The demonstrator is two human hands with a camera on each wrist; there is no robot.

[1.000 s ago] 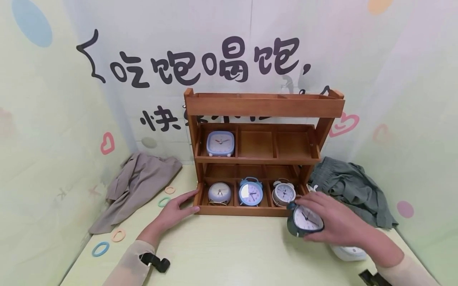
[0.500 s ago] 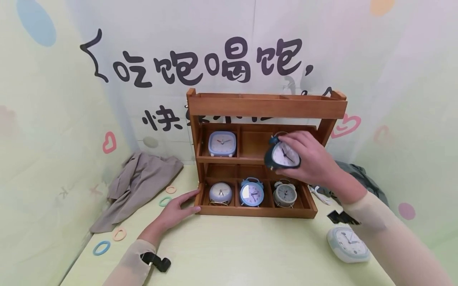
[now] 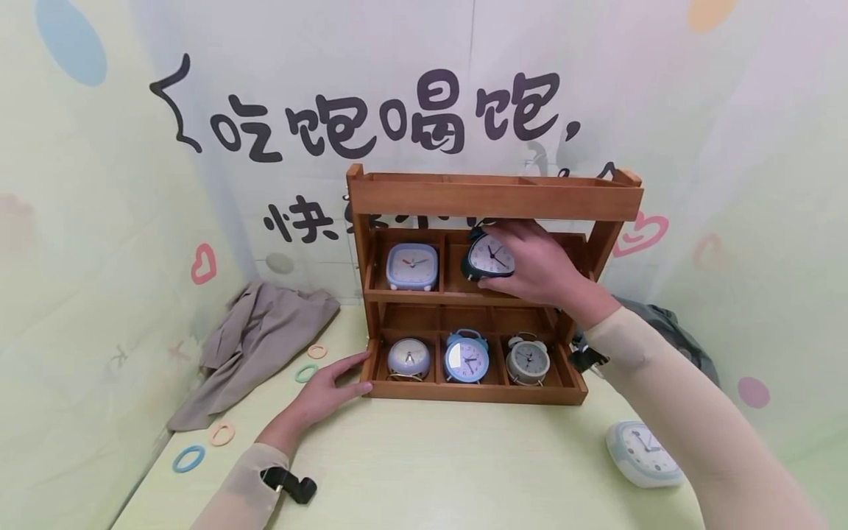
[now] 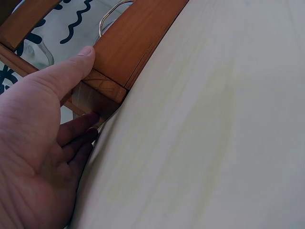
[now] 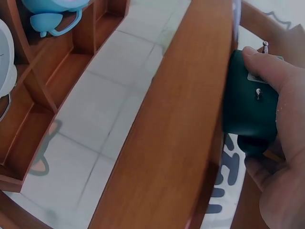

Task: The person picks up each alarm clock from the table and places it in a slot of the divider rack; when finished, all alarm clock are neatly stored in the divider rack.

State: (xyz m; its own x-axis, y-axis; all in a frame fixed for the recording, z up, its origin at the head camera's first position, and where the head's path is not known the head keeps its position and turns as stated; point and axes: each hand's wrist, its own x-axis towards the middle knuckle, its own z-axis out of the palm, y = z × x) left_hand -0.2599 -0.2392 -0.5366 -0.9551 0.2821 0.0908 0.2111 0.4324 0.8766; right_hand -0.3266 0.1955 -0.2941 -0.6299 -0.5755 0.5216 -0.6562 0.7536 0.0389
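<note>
My right hand (image 3: 535, 263) grips a dark green alarm clock (image 3: 492, 255) with a white dial. It holds the clock at the middle compartment of the upper tier of a brown wooden shelf (image 3: 493, 197). In the right wrist view, thumb and fingers hold the green clock (image 5: 252, 98) by its sides behind the front board. My left hand (image 3: 324, 397) holds the shelf's lower left corner. In the left wrist view its thumb lies on the corner (image 4: 112, 62) and the fingers touch the end. A light-blue square clock (image 3: 412, 266) sits in the upper left compartment.
Along the lower tier stand a lavender round clock (image 3: 408, 358), a blue twin-bell clock (image 3: 467, 357) and a grey-white twin-bell clock (image 3: 528, 360). A white clock (image 3: 644, 453) lies at the right. Cloths (image 3: 255, 346) flank the shelf; several coloured rings (image 3: 188, 458) lie left.
My right hand has carried the green clock from in front of the lower right compartment up and leftward to the upper middle compartment. The left hand has stayed at the shelf corner.
</note>
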